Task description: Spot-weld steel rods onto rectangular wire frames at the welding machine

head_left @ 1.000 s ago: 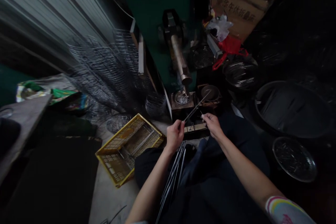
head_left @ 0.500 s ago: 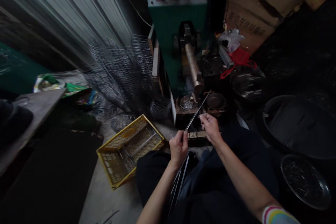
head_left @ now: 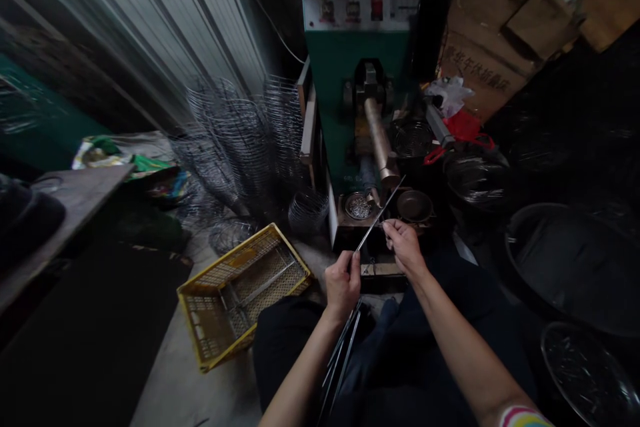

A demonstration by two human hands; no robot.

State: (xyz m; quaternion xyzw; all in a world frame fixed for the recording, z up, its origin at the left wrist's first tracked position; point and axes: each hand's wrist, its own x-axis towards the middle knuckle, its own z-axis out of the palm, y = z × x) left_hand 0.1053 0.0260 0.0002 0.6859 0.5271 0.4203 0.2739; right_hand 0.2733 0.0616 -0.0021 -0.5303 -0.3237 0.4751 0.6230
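My left hand [head_left: 343, 283] is closed on a thin metal rod [head_left: 369, 232], which slants up and right toward the green machine [head_left: 330, 113]. Beside the rod's middle, my right hand [head_left: 403, 247] is pinched; whatever lies between its fingertips is too small to make out. The rod passes close to the lower electrode tip [head_left: 373, 197], below a thick metal arm [head_left: 379, 137]; I cannot tell whether they touch. Small shiny metal pieces [head_left: 359, 207] fill a round dish just left of the tip. More long rods [head_left: 344, 353] lie across my lap, under the left forearm.
A yellow plastic crate [head_left: 225, 258] with some metal rods inside stands on the floor at left. Stacks of wire frames [head_left: 235, 133] rise behind it. A dark shallow dish [head_left: 415, 205] sits right of the electrode. Large dark basins [head_left: 565, 210] and cardboard boxes [head_left: 480, 67] are at right.
The camera view has tilted up slightly, so the machine appears lower and further right. Both hands keep their grips, with the rod at nearly the same slant.
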